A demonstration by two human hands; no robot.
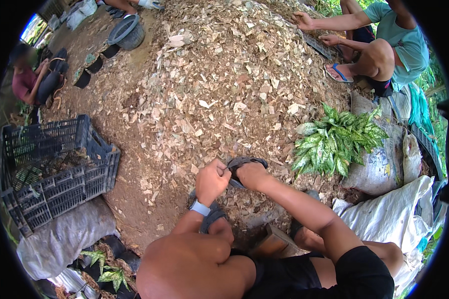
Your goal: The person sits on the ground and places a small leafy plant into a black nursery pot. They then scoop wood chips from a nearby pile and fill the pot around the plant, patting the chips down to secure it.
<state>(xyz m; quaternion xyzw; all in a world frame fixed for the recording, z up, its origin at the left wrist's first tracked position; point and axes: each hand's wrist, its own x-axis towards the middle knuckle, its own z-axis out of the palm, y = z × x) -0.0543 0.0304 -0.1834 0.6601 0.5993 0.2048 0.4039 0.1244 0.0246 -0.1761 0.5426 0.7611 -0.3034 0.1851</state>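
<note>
Before my crouched legs, both hands meet at a black plastic nursery bag point(247, 162) near the lower edge of a pile of dry leaf and wood chips point(224, 93). My left hand point(211, 181), with a pale watch band on its wrist, pinches the bag's left rim between thumb and fingers. My right hand point(252, 175) reaches into or over the bag's opening; its fingers are hidden, so what they hold does not show. Variegated leafy plants point(336, 142) lie to the right of my hands.
A black plastic crate point(56, 179) stands left, a grey basin point(127, 33) and black pots point(95, 65) upper left. Filled sacks point(381, 160) lie right. A person in teal point(408, 48) squats upper right, another person point(31, 80) sits upper left; a gloved hand point(150, 4) is at the top.
</note>
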